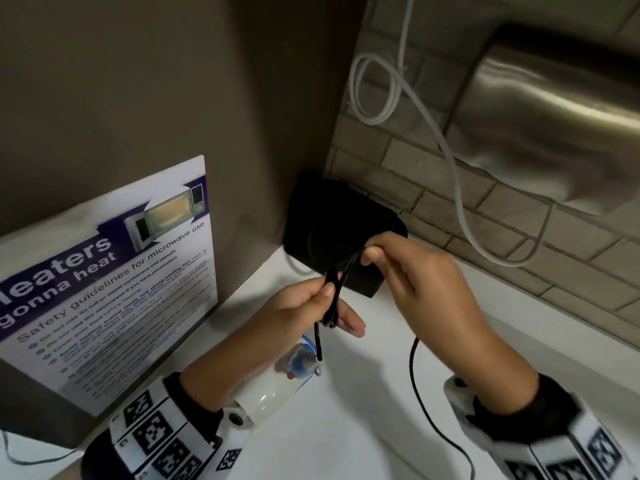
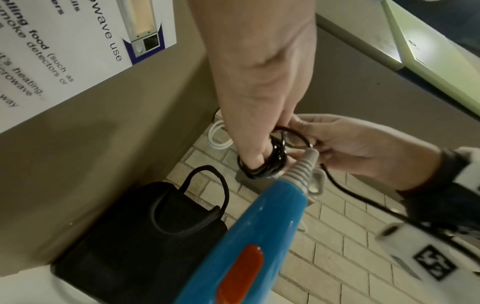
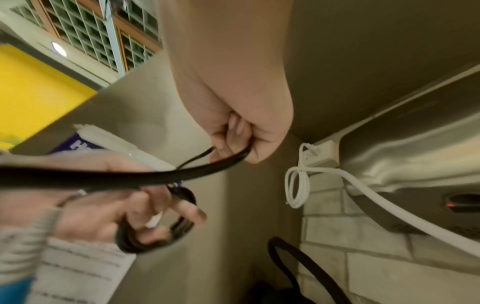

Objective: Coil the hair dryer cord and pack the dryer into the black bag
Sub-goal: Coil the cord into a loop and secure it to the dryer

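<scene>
My left hand [image 1: 311, 306] holds several small loops of the black dryer cord [image 1: 332, 289] wound round its fingers [image 2: 257, 148]. The blue and white hair dryer [image 1: 277, 382] hangs below that hand by its cord, its blue handle [image 2: 254, 236] with an orange switch close to the left wrist camera. My right hand [image 1: 408, 271] pinches the cord [image 3: 228, 159] just to the right of the coil and holds it taut. The rest of the cord [image 1: 415, 393] hangs down toward the counter's front edge. The black bag [image 1: 332, 230] stands in the corner behind both hands.
A microwave safety poster [image 1: 104, 289] leans on the left wall. A steel hand dryer [image 1: 554, 126] hangs on the brick wall at the right, with a white cable [image 1: 450, 168] looped beside it. The white counter [image 1: 381, 445] lies under my hands.
</scene>
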Demonstrator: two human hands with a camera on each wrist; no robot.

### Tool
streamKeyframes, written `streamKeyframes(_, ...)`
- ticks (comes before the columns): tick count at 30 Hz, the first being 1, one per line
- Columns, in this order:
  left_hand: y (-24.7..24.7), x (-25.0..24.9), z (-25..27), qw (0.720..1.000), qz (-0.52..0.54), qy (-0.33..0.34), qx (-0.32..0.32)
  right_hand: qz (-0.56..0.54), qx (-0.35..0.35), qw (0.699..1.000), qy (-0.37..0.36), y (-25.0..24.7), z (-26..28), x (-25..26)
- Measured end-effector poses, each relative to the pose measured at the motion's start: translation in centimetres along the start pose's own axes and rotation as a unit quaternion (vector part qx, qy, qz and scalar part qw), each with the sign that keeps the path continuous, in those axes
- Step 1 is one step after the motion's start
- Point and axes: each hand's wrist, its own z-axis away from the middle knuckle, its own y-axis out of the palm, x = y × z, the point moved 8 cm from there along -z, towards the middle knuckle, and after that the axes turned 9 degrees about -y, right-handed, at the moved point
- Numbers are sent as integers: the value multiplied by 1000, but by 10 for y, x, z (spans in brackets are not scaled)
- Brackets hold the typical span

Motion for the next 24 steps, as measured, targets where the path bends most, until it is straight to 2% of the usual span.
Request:
streamKeyframes(7,5,-3,1,999,-2,30,40,-85,38,995,19,45,-13,-47)
streamKeyframes(13,-13,-4,-3,996,59,55,-32,-192,79,975,84,100,12,-62)
streamKeyframes(16,-20,-4,-5,992,96,55,-63,-196,110,968,112,115,34,-51)
streamKeyframes(24,-35,-6,-8,976,114,85,-162,-239,150,943,174,106,79,-4)
